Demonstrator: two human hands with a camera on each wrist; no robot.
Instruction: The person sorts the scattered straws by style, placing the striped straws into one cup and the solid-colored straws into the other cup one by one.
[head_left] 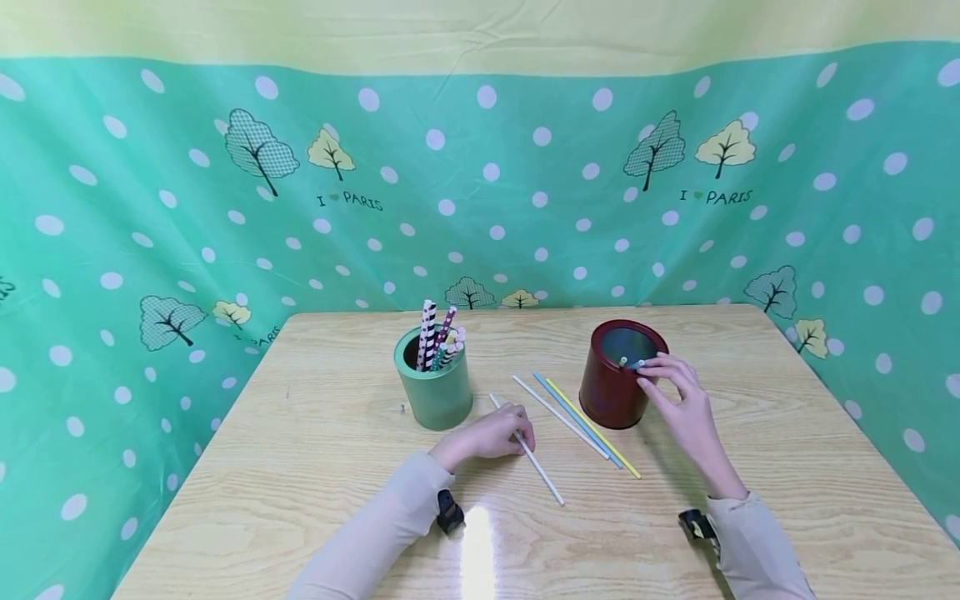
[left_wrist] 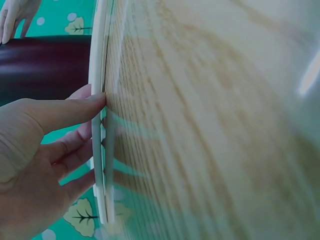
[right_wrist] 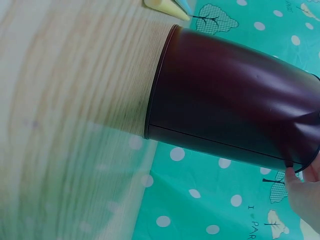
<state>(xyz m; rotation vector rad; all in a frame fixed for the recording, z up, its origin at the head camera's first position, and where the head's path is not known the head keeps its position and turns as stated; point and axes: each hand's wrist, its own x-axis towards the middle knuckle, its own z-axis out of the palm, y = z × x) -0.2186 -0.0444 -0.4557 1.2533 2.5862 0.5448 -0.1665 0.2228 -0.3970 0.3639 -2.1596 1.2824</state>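
Note:
My left hand (head_left: 495,433) pinches a white straw (head_left: 543,477) that lies slantwise on the table; in the left wrist view, thumb and fingers press it from both sides. To the right, my right hand (head_left: 681,400) grips the near rim of a dark red can (head_left: 613,392), its thumb outside the wall and fingers over the mouth. A pale blue straw tip (head_left: 639,364) and a yellow-green tip (head_left: 623,361) show inside that can. Between the hands lie another white straw (head_left: 558,414), a blue straw (head_left: 577,417) and a yellow straw (head_left: 600,435), side by side.
A green can (head_left: 437,400) stands at the left, holding several patterned paper straws (head_left: 426,333). The wooden table (head_left: 300,467) reaches back to a green dotted cloth (head_left: 420,183). Dark devices sit at both wrists.

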